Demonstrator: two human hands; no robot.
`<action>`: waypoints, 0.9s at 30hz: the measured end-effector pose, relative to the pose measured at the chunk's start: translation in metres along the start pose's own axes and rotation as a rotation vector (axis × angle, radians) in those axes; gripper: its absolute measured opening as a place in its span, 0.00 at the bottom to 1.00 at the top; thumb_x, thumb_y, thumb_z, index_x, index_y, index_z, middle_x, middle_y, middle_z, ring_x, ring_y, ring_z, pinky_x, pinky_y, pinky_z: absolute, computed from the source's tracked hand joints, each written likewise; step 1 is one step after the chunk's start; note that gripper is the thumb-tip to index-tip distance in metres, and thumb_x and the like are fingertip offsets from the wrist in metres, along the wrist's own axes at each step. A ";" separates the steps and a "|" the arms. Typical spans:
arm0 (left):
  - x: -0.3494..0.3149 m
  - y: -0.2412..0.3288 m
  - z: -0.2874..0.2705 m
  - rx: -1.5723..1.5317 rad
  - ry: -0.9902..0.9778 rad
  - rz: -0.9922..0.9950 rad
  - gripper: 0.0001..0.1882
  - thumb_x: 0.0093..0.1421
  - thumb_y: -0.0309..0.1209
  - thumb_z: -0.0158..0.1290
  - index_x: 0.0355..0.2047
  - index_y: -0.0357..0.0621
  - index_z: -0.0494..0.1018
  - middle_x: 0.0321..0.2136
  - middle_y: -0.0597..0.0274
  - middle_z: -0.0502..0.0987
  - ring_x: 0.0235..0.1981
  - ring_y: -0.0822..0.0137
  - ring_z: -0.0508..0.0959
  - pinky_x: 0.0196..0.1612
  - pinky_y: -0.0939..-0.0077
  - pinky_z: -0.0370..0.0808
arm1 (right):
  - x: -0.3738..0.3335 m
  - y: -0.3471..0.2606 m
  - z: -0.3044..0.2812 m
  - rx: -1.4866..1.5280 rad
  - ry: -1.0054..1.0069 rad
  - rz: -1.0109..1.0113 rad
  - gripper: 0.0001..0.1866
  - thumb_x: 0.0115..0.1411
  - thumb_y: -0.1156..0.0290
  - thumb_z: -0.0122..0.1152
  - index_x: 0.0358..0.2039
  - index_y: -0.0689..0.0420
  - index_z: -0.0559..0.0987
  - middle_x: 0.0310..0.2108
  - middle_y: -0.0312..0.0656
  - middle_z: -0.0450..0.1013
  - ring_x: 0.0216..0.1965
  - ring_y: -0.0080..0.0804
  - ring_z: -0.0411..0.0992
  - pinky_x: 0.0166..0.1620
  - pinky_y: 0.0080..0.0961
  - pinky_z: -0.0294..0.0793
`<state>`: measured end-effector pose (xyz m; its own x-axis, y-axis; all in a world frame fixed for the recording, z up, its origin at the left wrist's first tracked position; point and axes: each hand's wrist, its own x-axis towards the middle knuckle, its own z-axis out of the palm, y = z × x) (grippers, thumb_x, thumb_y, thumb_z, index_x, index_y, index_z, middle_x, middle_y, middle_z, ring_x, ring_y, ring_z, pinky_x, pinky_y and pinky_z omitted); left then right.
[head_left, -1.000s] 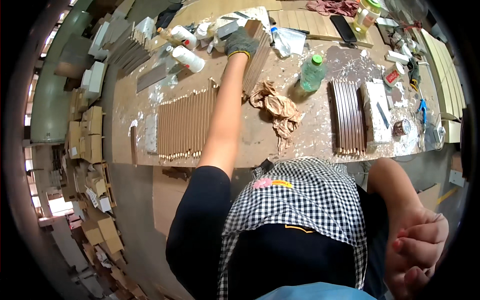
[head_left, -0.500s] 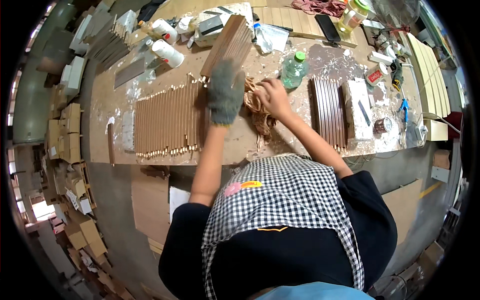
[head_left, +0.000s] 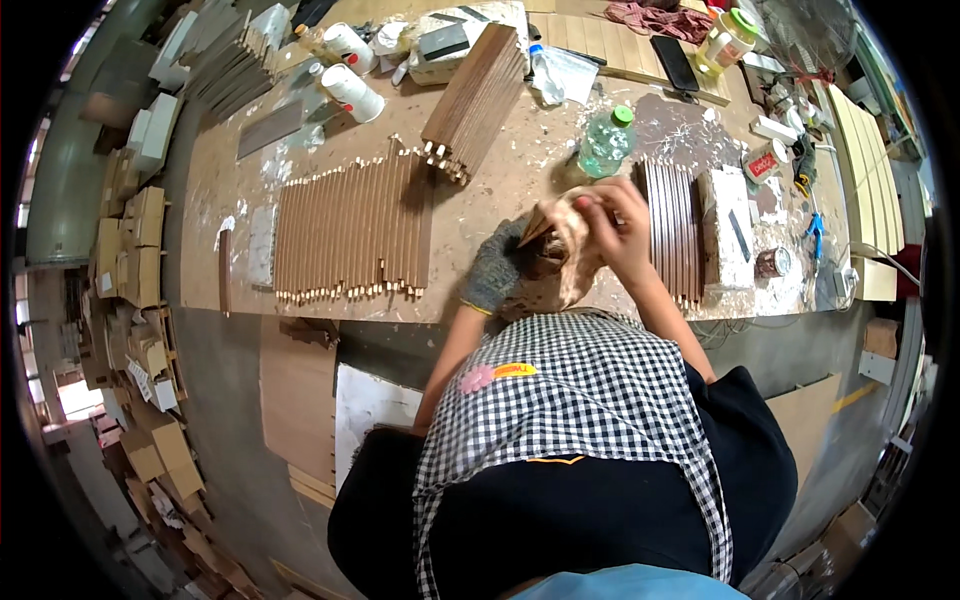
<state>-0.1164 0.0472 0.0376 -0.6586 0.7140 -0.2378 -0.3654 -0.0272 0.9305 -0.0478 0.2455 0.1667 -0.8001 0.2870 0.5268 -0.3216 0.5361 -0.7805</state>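
Close in front of my apron, both hands are on a crumpled, brown-stained rag (head_left: 574, 262). My left hand (head_left: 492, 268), in a grey knitted glove, grips its left side, with the fingers partly hidden by the folds. Bare, my right hand (head_left: 625, 232) pinches the upper right of the rag. To the left lies a row of brown wooden strips (head_left: 345, 230) with pale pegs at their ends. A slanted stack of similar strips (head_left: 478, 95) rests behind it. Right of my hands is another group of dark brown strips (head_left: 670, 230).
Just beyond my hands stands a green-capped clear bottle (head_left: 606, 145). White bottles (head_left: 352, 95) are at the back left. A white block (head_left: 725, 230), an open can (head_left: 771, 263) and blue-handled pliers (head_left: 815, 235) occupy the right side of the stained worktable (head_left: 330, 318).
My gloved left hand has moved from the strips toward me and right, onto the rag. My right hand has drawn the rag nearer and right, lifting and bunching it.
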 end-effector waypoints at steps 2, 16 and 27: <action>-0.005 0.044 0.011 0.652 -0.010 0.200 0.29 0.65 0.27 0.52 0.66 0.37 0.58 0.60 0.53 0.68 0.60 0.63 0.69 0.64 0.68 0.66 | -0.001 -0.007 -0.012 -0.066 0.153 0.075 0.05 0.57 0.82 0.64 0.35 0.65 0.80 0.35 0.43 0.75 0.31 0.27 0.74 0.33 0.18 0.74; -0.011 0.106 0.057 0.356 -0.158 0.417 0.21 0.71 0.31 0.43 0.62 0.40 0.62 0.57 0.53 0.69 0.59 0.59 0.69 0.63 0.67 0.67 | -0.024 0.022 0.009 -0.380 0.002 -0.218 0.23 0.55 0.79 0.63 0.53 0.59 0.76 0.57 0.49 0.69 0.55 0.52 0.70 0.52 0.41 0.75; 0.106 0.171 -0.051 1.723 0.807 0.414 0.38 0.60 0.50 0.55 0.60 0.33 0.65 0.60 0.34 0.65 0.64 0.45 0.63 0.64 0.51 0.62 | 0.083 0.032 -0.050 -0.538 0.287 -0.146 0.15 0.59 0.77 0.62 0.48 0.57 0.79 0.50 0.44 0.74 0.51 0.46 0.72 0.52 0.39 0.74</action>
<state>-0.2823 0.0825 0.1570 -0.8029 0.3938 0.4474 0.4692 0.8805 0.0670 -0.0992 0.3262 0.2017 -0.5751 0.3429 0.7428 -0.0575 0.8887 -0.4548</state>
